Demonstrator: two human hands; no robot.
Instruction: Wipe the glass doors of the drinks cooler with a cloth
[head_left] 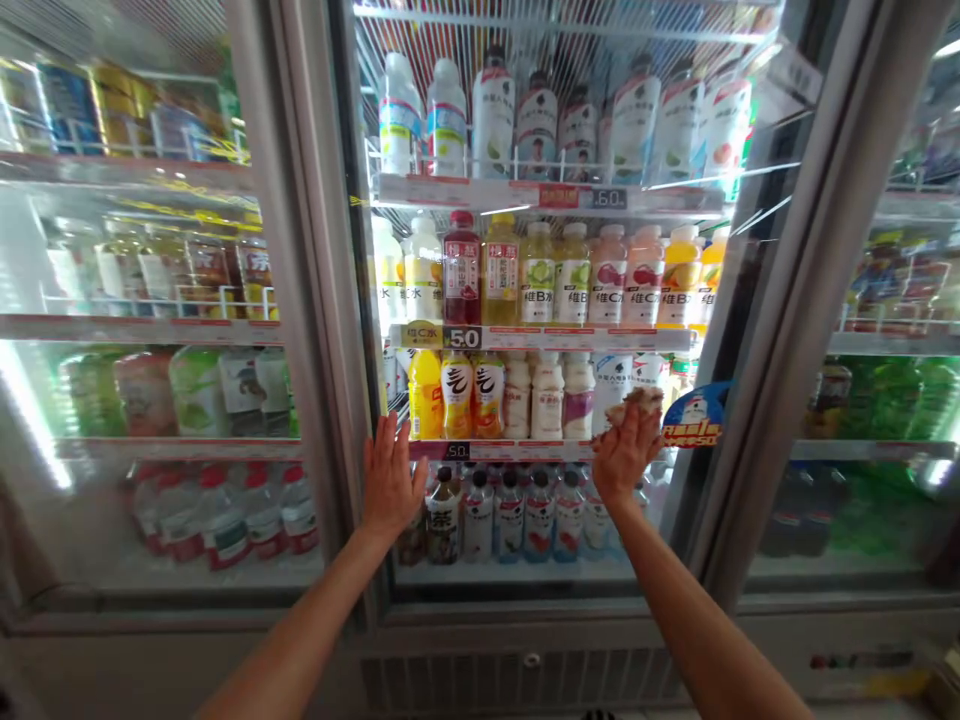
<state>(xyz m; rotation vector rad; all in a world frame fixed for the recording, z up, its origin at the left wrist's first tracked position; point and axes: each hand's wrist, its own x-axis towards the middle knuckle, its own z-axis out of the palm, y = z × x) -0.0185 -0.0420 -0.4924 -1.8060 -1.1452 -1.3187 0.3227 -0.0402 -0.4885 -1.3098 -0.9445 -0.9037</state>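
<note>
My right hand (622,465) presses a crumpled, stained cloth (641,405) against the glass door (525,590) of a drinks fridge, at the height of the lower shelves. Most of the cloth shows above and beside my fingers. Farther left, my left hand (391,485) lies with its fingers stretched out at the door's left side, holding nothing. A blue round-topped sticker (696,415) is just right of the cloth. Behind the glass, yellow bottles (425,395) stand near my left fingertips.
Several drink bottles fill the shelves (495,338) behind the glass. Metal door frames (307,300) rise on both sides, with more stocked fridge sections beyond. Below the door is a vent grille (465,682).
</note>
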